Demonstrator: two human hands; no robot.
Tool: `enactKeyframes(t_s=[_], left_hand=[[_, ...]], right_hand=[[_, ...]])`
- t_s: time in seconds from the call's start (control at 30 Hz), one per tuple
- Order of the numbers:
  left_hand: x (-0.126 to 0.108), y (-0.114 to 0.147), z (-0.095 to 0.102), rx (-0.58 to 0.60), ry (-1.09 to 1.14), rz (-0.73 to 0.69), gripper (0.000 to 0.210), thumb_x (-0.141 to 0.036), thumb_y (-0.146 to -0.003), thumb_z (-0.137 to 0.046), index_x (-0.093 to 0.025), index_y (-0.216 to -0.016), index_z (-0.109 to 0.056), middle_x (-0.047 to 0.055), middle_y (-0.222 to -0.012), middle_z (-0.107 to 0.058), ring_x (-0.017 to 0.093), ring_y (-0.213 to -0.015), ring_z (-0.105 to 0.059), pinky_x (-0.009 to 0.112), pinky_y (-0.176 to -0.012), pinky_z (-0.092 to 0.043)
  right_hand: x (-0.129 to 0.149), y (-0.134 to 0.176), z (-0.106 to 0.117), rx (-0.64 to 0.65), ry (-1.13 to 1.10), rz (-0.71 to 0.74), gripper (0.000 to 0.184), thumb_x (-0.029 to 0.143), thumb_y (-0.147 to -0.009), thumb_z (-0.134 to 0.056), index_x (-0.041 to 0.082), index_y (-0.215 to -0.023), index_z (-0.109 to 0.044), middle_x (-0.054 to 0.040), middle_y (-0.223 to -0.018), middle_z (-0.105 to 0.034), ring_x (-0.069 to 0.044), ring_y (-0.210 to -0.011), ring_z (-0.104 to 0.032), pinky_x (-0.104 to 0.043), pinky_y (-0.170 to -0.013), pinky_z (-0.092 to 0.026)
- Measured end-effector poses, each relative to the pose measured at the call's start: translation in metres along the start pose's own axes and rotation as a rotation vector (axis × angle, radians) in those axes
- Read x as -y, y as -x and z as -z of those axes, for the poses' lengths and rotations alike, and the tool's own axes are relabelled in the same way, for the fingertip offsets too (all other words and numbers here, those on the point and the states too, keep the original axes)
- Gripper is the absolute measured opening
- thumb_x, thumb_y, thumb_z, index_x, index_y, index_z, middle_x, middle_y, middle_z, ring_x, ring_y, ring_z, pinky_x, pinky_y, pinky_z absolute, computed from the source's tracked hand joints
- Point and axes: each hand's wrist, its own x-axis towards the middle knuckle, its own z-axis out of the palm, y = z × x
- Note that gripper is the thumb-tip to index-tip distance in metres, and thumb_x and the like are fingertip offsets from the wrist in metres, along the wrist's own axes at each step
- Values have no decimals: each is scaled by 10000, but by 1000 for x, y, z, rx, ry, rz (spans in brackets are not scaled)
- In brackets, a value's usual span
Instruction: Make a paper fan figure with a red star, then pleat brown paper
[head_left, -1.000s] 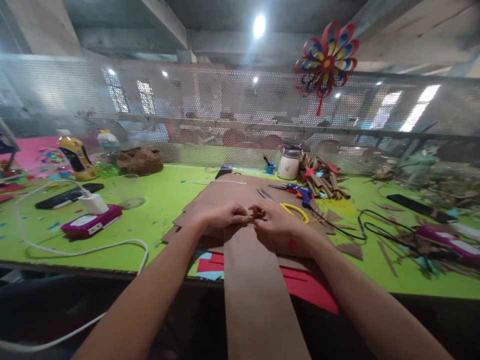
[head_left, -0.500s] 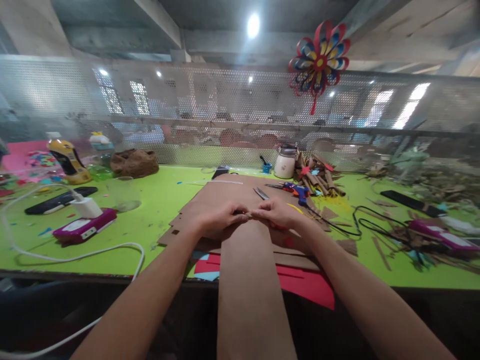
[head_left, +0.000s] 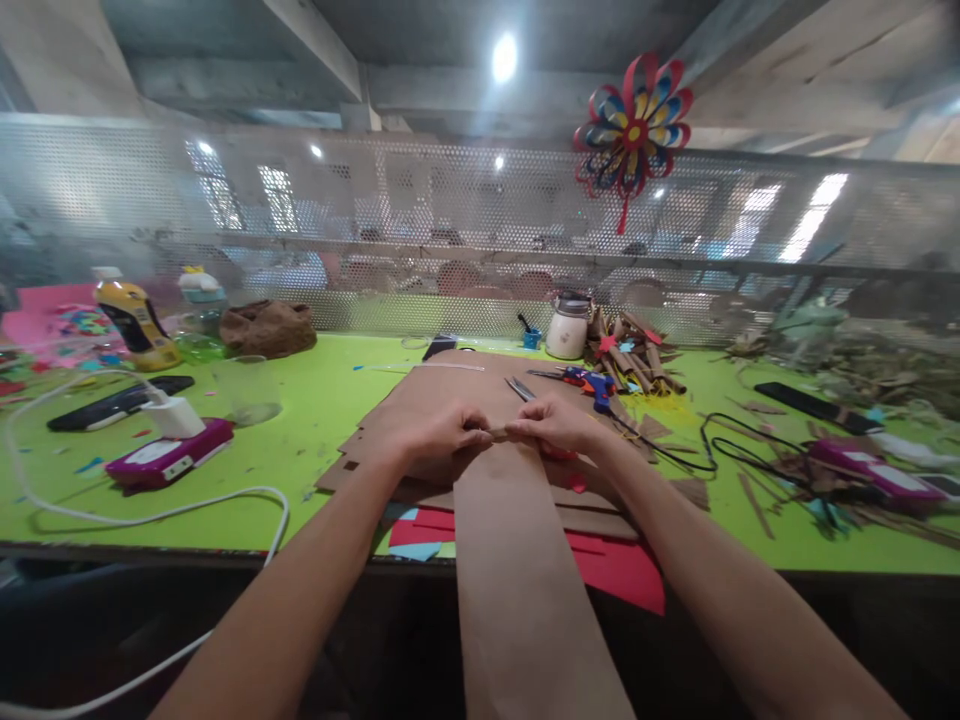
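Note:
A long strip of brown kraft paper (head_left: 525,570) runs from the table over its front edge toward me. My left hand (head_left: 459,432) pinches the far end of the strip, fingers closed on its narrow rolled or folded edge. Close beside it, my right hand (head_left: 551,425) grips the same edge between thumb and fingers. Under both hands lies a stack of brown paper sheets (head_left: 420,400). Beyond my right hand are scissors (head_left: 519,388) and a blue glue gun (head_left: 589,382). Red paper (head_left: 619,575) sticks out beneath the stack.
Left on the green table (head_left: 330,380) stand a purple power strip (head_left: 172,455), a clear cup (head_left: 251,390) and a yellow bottle (head_left: 135,320). A white jar (head_left: 568,328) and rolled brown paper pieces (head_left: 637,355) are at the back. A black cord (head_left: 709,440) curls at right.
The strip's near end has swung to the right, and a crease now shows just below my fingers. Both hands stay at the strip's far edge.

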Motion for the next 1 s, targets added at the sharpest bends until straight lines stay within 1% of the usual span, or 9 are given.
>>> enactKeyframes(t_s=[0.17, 0.33, 0.43, 0.57, 0.67, 0.77, 0.83, 0.87, 1.0], left_hand=[[-1, -1, -1, -29, -28, -13, 215, -280, -800, -486, -130, -780, -639, 47, -705, -617, 128, -628, -473, 235, -568, -321], [-3, -2, -1, -53, 107, 44, 204, -309, -768, -513, -134, -731, -612, 20, -648, -559, 120, -603, -441, 236, -563, -326], [1, -3, -2, -43, 186, 69, 211, -327, -750, -526, -133, -704, -593, 1, -625, -531, 111, -584, -427, 237, -554, -320], [9, -6, -6, -59, 262, 82, 208, -346, -728, -548, -143, -695, -576, -15, -586, -507, 106, -556, -423, 236, -541, -318], [11, -8, -8, -70, 240, 86, 180, -323, -719, -552, -149, -676, -568, -21, -567, -492, 103, -552, -410, 231, -541, -316], [8, -8, -8, -87, 197, 78, 151, -297, -709, -557, -150, -681, -576, -19, -587, -502, 108, -585, -417, 226, -563, -326], [4, -7, -8, -83, 157, 77, 152, -299, -714, -554, -152, -699, -588, -15, -588, -511, 116, -596, -428, 224, -567, -329], [3, -7, -7, -82, 129, 76, 157, -303, -721, -549, -154, -707, -596, -11, -589, -518, 119, -599, -433, 224, -566, -329], [5, -5, -4, -69, 35, 23, 194, -320, -756, -516, -166, -743, -633, 7, -652, -571, 130, -633, -457, 220, -578, -330]], right_hand=[[1, 1, 3, -5, 25, 15, 358, 466, -779, -544, 161, -604, -477, 92, -406, -375, -37, -320, -324, -169, -339, -209], [2, 0, 5, -16, 19, 4, 378, 514, -756, -547, 154, -645, -518, 86, -429, -390, -42, -330, -330, -174, -339, -209], [2, 0, 5, -32, 29, 33, 366, 496, -761, -549, 148, -648, -531, 86, -431, -379, -42, -344, -325, -177, -357, -225], [1, 1, 4, -37, 86, 73, 352, 467, -785, -533, 145, -645, -537, 77, -450, -388, -41, -368, -322, -182, -384, -236], [3, 2, 4, -6, 168, 104, 359, 466, -803, -509, 130, -720, -605, 42, -523, -476, -62, -436, -393, -191, -427, -285], [5, 2, 0, 9, 241, 213, 366, 445, -822, -486, 125, -796, -663, 1, -641, -575, -95, -560, -472, -202, -515, -346], [5, 0, -3, 0, 286, 264, 359, 420, -834, -472, 128, -822, -680, -6, -665, -592, -106, -598, -480, -207, -548, -355], [5, 0, -4, -10, 309, 266, 356, 410, -837, -469, 127, -818, -684, -6, -658, -589, -109, -601, -477, -208, -549, -352], [6, 0, -6, -49, 363, 212, 345, 384, -835, -470, 120, -761, -678, 1, -607, -555, -107, -573, -453, -209, -516, -319]])
